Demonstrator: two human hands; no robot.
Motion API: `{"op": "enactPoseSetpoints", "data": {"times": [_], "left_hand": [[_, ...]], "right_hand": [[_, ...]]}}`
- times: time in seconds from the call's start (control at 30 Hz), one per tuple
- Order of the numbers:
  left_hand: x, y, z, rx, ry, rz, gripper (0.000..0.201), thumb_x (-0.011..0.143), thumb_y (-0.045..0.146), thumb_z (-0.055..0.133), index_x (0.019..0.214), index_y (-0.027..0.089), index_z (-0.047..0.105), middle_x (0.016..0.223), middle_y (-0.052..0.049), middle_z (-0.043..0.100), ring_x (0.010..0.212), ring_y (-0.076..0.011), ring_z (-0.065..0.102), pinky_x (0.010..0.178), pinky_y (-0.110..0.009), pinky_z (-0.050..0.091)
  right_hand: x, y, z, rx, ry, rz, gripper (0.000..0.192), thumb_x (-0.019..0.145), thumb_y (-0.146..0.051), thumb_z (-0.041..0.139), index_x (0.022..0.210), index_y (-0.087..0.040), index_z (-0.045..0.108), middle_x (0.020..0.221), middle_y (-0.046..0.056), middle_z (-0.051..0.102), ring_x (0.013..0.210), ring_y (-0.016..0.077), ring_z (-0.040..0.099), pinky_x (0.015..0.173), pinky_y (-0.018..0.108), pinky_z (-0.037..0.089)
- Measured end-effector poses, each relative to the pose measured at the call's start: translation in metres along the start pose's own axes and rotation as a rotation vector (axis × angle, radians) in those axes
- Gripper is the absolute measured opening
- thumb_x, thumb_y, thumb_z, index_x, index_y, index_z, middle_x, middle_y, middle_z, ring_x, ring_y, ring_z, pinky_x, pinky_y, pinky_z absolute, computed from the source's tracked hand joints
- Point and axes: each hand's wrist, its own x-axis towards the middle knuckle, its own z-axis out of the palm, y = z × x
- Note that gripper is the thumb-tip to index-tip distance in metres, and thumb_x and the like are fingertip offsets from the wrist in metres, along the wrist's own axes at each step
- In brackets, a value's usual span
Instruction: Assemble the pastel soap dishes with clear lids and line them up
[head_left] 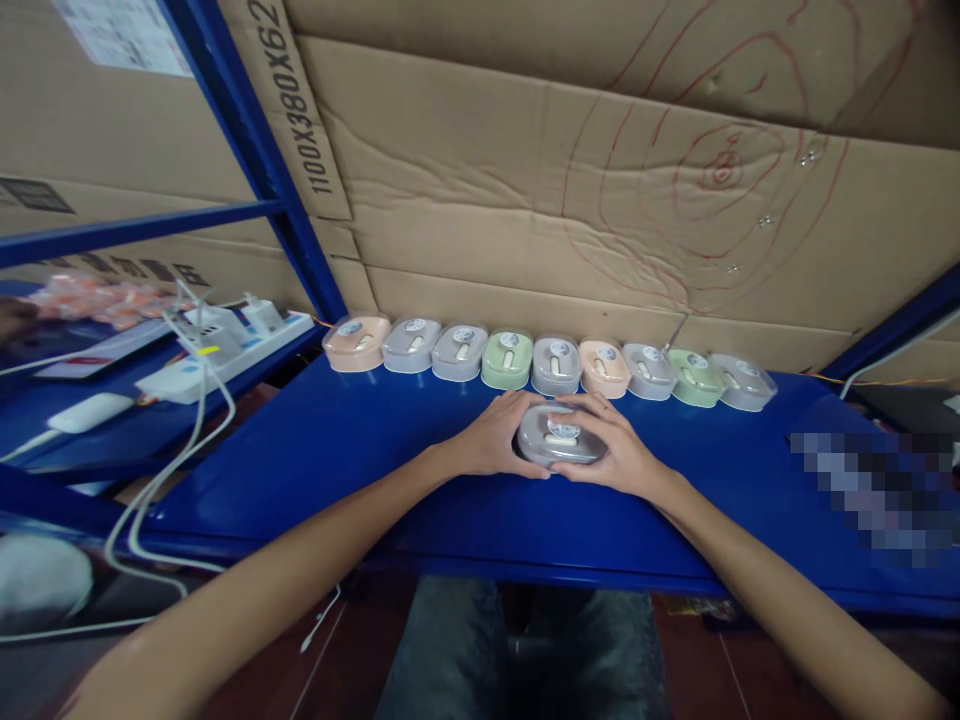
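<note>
Far left: power strip [225, 345] w/ white cables [202, 420] trailing off the table [337, 470] edge toward the near side. Left forearm passes close above them, so a snag could drag the strip. A white device [90, 410] and an orange heap [105, 298] sit further left, both too blurred to ID.

Centre-left: left hand [491, 437] cups the left side of the grey case [559, 437]; grip closed round it, fingers curled over the far edge. The case lies on the table, mid-width, just near of the row of cases [551, 362] lined against the cardboard wall [600, 200].

Centre-right: right hand [611, 448] cups the right side of the same case, grip likewise holding it. Risks, as I judge them:
- the clear lid may pop or sit crooked if the squeeze is uneven
- the case may slide on the smooth blue top and knock the row, which stands tight, each case touching the next
- a small part inside may fall out if the case is tipped

Hard to tell: whether the lid is latched, since the palms hide both sides; what the pale piece inside is; the round labels, too small to read.

Far right: a pixelated patch [874, 490] hides whatever lies there. An orange wire [885, 381] runs along the far edge; its ends are out of frame.
</note>
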Motion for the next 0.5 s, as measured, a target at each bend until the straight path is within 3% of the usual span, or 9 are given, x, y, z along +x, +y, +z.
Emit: {"op": "enactPoseSetpoints", "data": {"times": [0.1,0.23,0.5], "left_hand": [[-0.0005,-0.0025,0.0007,0.006,-0.020,0.020,0.112,0.073,0.063,0.095,0.165,0.027,0.041,0.165,-0.018,0.051,0.154,-0.0466,0.046,0.127,-0.069,0.035],[-0.0010,-0.0025,0.0006,0.032,-0.055,0.021,0.115,0.077,0.063,0.093,0.170,0.028,0.035,0.170,-0.018,0.048,0.157,-0.0464,0.044,0.129,-0.071,0.031],[0.0003,0.0035,-0.0053,0.070,-0.066,0.111,0.093,0.081,0.064,0.090,0.157,0.027,0.051,0.155,-0.016,0.060,0.143,-0.0435,0.055,0.120,-0.065,0.043]], "right_hand": [[0.0019,-0.0023,-0.0015,-0.014,-0.024,-0.003,0.058,0.090,-0.051,0.087,0.142,-0.029,0.071,0.151,0.014,0.067,0.133,0.0380,0.067,0.114,0.061,0.054],[0.0022,-0.0059,-0.0034,-0.029,-0.066,0.015,0.058,0.094,-0.052,0.084,0.145,-0.029,0.069,0.155,0.014,0.064,0.137,0.0377,0.066,0.116,0.060,0.055],[-0.0021,-0.0068,-0.0052,-0.129,-0.206,0.034,0.077,0.094,-0.052,0.083,0.162,-0.032,0.054,0.169,0.014,0.050,0.152,0.0398,0.053,0.124,0.062,0.050]]}}
